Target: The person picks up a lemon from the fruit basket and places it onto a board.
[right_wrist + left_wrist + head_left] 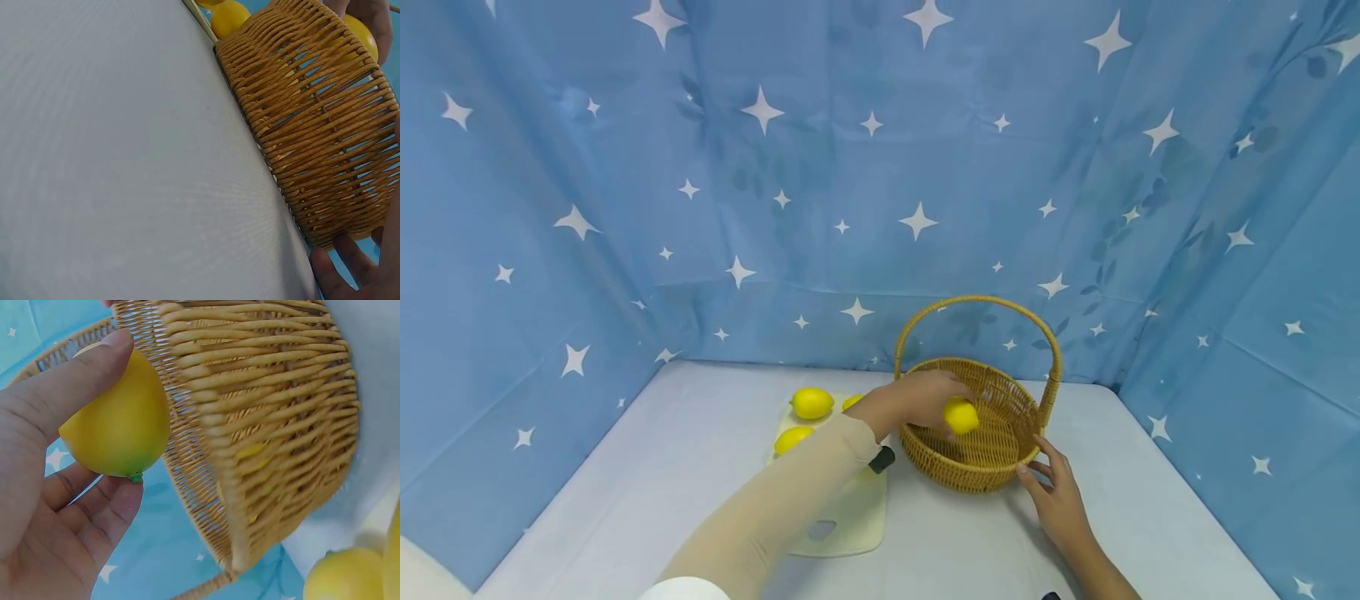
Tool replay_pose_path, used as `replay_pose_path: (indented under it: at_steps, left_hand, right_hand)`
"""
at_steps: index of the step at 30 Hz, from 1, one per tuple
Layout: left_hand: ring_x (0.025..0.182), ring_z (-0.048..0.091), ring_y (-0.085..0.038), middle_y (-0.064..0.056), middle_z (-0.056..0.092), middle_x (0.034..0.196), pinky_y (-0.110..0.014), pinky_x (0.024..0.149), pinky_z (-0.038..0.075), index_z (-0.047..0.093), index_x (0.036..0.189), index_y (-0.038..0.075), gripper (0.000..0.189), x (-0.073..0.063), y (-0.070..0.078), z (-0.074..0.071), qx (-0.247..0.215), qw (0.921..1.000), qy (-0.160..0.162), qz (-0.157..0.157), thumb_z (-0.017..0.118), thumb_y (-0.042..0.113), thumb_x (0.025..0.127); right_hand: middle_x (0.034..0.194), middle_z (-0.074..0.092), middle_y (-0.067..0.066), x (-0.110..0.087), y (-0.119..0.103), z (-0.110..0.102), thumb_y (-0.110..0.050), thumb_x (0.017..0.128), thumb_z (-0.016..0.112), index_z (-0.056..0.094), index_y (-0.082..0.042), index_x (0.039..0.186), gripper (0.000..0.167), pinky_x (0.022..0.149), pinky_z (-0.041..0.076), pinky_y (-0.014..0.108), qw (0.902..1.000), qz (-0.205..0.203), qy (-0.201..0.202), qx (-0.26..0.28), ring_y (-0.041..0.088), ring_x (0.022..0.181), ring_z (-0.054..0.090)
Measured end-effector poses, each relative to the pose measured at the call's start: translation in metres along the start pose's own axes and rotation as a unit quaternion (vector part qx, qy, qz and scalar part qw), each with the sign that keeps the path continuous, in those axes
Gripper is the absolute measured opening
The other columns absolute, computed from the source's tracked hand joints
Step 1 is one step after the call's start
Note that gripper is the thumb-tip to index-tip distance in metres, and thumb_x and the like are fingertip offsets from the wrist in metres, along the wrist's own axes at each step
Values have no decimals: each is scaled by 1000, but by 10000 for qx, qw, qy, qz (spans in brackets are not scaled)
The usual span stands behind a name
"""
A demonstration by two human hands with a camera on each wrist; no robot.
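So, white tabletop [951,546], starry curtains [850,171].

The basket [958,481] is woven from wicker-like strands, with a ribbed, rough surface and slight sheen. The held lemon [122,419] appears smooth, plastic-like and satin. The board [853,533] at left is smooth; the table [955,542] carries matt cloth; the far curtain [820,167] is creased fabric.
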State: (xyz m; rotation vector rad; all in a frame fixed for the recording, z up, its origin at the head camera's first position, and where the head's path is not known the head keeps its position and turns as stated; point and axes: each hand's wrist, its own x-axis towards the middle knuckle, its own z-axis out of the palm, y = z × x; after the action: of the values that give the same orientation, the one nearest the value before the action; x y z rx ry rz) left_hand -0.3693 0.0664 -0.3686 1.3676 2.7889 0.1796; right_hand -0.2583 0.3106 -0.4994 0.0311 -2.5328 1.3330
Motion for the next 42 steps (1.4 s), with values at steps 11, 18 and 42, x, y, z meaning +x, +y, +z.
replay_pose_path:
  at_steps: [11,18,42]
  left_hand:
    - [121,48,-16,3,52,134,-33,96,45,57,136,26,69,-36,4,-17,-85,9998,200,-10,84,42,75]
    - [108,54,-14,4,53,127,-31,89,48,58,134,28,67,-62,5,-19,-84,9991,410,52,84,42,74]
    - [96,50,-9,7,56,111,-26,82,47,62,132,28,64,-144,-20,8,-213,9968,758,-131,82,48,75]
  right_hand:
    - [150,23,24,-1,-1,0,-40,101,51,22,-13,155,66,95,42,61,10000,-38,23,-86,44,125,44]
    - [149,24,25,-1,1,0,-39,101,51,23,-13,154,66,94,42,61,10000,-44,21,-56,45,124,44]
    - [149,24,24,-1,1,1,-38,101,51,23,-14,154,65,94,43,61,9999,-108,36,-32,45,124,45]
